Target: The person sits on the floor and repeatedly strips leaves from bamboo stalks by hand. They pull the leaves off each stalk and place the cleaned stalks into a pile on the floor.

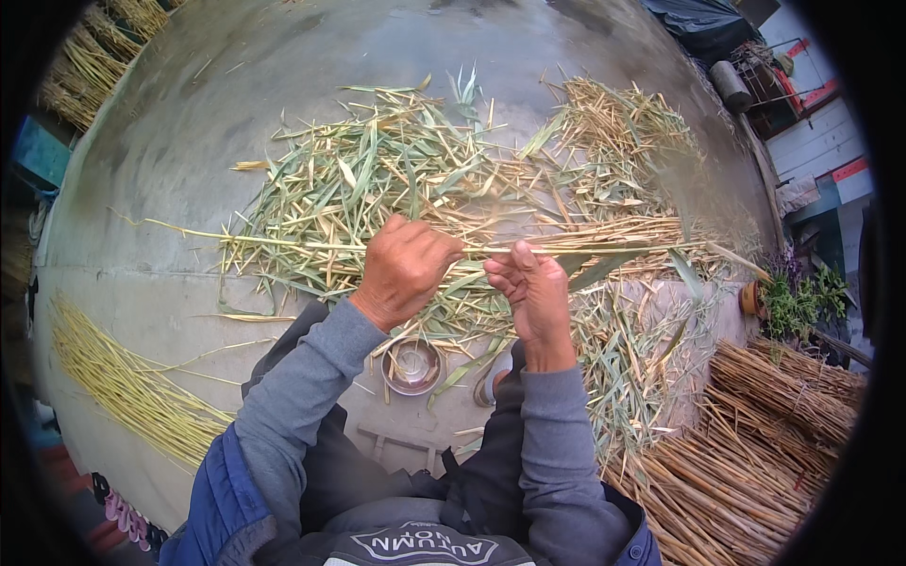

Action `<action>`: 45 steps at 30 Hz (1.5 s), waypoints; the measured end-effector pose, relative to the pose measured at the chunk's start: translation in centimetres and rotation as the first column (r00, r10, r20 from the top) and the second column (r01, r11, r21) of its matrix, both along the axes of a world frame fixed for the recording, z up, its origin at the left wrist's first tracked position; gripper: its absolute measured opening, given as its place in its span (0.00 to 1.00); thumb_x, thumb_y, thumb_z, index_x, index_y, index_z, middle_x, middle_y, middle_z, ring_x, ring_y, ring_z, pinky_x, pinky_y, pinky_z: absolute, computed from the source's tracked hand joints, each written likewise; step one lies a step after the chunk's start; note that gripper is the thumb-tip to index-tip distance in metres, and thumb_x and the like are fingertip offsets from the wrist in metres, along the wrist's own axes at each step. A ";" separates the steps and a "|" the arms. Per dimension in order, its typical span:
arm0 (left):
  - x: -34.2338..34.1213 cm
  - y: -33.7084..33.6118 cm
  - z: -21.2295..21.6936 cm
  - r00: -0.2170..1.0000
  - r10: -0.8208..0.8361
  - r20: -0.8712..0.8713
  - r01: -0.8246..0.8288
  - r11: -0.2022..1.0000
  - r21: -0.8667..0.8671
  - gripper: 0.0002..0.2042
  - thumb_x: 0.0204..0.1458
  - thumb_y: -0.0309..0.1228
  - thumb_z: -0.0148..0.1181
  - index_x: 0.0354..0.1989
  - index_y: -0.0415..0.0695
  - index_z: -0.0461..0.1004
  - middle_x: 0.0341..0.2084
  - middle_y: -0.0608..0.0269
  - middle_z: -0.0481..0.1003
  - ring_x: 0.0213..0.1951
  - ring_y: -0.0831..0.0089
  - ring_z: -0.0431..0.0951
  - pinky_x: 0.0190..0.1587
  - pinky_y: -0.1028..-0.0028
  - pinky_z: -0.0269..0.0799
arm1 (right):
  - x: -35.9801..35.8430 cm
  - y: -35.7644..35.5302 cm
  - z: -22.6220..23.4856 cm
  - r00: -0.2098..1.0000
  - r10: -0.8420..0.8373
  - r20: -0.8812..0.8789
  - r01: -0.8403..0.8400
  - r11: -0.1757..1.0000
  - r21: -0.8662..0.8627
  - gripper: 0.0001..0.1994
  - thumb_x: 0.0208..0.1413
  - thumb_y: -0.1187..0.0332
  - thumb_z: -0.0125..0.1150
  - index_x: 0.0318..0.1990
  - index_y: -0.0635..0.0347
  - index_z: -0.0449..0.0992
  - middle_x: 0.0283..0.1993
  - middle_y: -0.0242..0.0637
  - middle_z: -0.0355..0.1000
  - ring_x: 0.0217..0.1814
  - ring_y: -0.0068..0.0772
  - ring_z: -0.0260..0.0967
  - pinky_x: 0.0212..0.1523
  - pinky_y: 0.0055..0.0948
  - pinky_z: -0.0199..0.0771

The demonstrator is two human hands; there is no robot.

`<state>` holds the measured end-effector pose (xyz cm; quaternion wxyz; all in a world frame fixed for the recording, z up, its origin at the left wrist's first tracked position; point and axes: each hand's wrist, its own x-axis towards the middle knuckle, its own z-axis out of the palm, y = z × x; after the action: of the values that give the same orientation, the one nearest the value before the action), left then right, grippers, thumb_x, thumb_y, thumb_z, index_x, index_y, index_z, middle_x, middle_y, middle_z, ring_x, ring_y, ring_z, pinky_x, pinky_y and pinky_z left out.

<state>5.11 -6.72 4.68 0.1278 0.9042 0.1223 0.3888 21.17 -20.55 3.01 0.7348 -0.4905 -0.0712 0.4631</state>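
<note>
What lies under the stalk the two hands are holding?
Under the stalk, held by the left hand and right hand, lies a heap of green and straw-coloured leaves on the concrete floor. The floor beneath the heap is covered.

Left hand (404, 269): palm and fingertips hidden, back of hand toward camera; grip on thin stalk (283, 241) not visible. Right hand (533, 297): fingertips partly hidden by own knuckles and leaves. Stalk's right end lost among heap of green leaves and husks (453, 179). Small metal bowl (412, 366): partly covered by left wrist and strips, contents unclear. Foot (493, 382) mostly hidden behind right forearm. Bundled brown reeds (755, 443) cut off at fisheye rim. Yellow stalk bundle (123, 382) fades into dark left rim. Upper right clutter too small to tell.
</note>
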 end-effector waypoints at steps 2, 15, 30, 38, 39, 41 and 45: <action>-0.2 0.1 0.0 0.999 -0.012 0.050 0.013 1.000 -0.015 0.08 0.44 0.27 0.74 0.32 0.47 0.80 0.25 0.68 0.79 0.29 0.69 0.78 0.35 0.68 0.64 | -0.3 0.1 0.1 1.000 0.000 0.014 0.000 1.000 -0.030 0.13 0.65 0.62 0.64 0.43 0.66 0.73 0.39 0.46 0.80 0.38 0.36 0.82 0.36 0.25 0.85; -0.8 2.0 -0.6 1.000 0.013 -0.006 -0.012 0.592 -0.805 0.09 0.55 0.30 0.69 0.36 0.38 0.78 0.29 0.60 0.81 0.33 0.74 0.81 0.36 0.72 0.76 | 0.9 -0.6 0.5 0.976 0.036 0.216 -0.039 0.999 0.010 0.13 0.65 0.65 0.65 0.45 0.66 0.72 0.40 0.46 0.80 0.39 0.37 0.83 0.39 0.27 0.85; -0.4 1.3 -1.1 0.989 -0.116 0.093 0.067 -0.210 -0.975 0.06 0.56 0.27 0.69 0.35 0.37 0.80 0.30 0.60 0.83 0.34 0.76 0.82 0.40 0.77 0.78 | -0.1 -0.8 1.2 0.884 0.101 0.456 -0.142 0.988 0.058 0.07 0.65 0.69 0.62 0.46 0.63 0.75 0.47 0.47 0.80 0.46 0.35 0.81 0.48 0.32 0.84; -4.1 7.4 -2.1 0.963 0.217 0.160 0.122 0.180 -0.976 0.09 0.59 0.36 0.68 0.34 0.43 0.79 0.27 0.66 0.81 0.28 0.81 0.75 0.34 0.78 0.69 | 1.4 -1.8 0.8 0.928 0.026 0.371 -0.033 0.999 0.013 0.07 0.67 0.68 0.61 0.45 0.61 0.75 0.47 0.44 0.80 0.45 0.32 0.81 0.44 0.28 0.83; -4.4 7.5 -2.1 0.966 0.234 0.110 0.016 0.370 -0.929 0.10 0.59 0.37 0.67 0.34 0.44 0.79 0.26 0.66 0.80 0.27 0.79 0.74 0.34 0.76 0.68 | 1.5 -1.8 0.8 0.939 0.012 0.344 -0.031 0.998 0.049 0.08 0.67 0.67 0.61 0.46 0.61 0.75 0.47 0.44 0.80 0.45 0.33 0.81 0.44 0.27 0.84; -4.4 7.1 -2.0 0.867 0.455 -0.203 -0.477 0.875 -0.077 0.14 0.58 0.44 0.65 0.32 0.45 0.79 0.21 0.63 0.76 0.25 0.67 0.71 0.35 0.65 0.63 | 1.5 -1.5 0.8 0.945 -0.007 0.326 -0.007 0.999 0.041 0.08 0.67 0.66 0.61 0.46 0.62 0.75 0.46 0.44 0.80 0.44 0.33 0.81 0.43 0.27 0.84; -3.3 5.2 -1.5 0.974 0.189 -0.125 -0.200 0.976 -0.082 0.15 0.58 0.45 0.65 0.33 0.44 0.81 0.21 0.61 0.76 0.27 0.62 0.74 0.37 0.62 0.64 | 1.3 -0.8 0.6 0.965 -0.022 0.261 0.009 0.999 0.052 0.10 0.66 0.65 0.62 0.47 0.62 0.75 0.46 0.45 0.79 0.43 0.34 0.81 0.39 0.26 0.84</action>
<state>1.85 -1.49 3.23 0.1239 0.9020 0.2357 0.3399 22.43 -21.31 3.60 0.7348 -0.5292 -0.1754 0.3865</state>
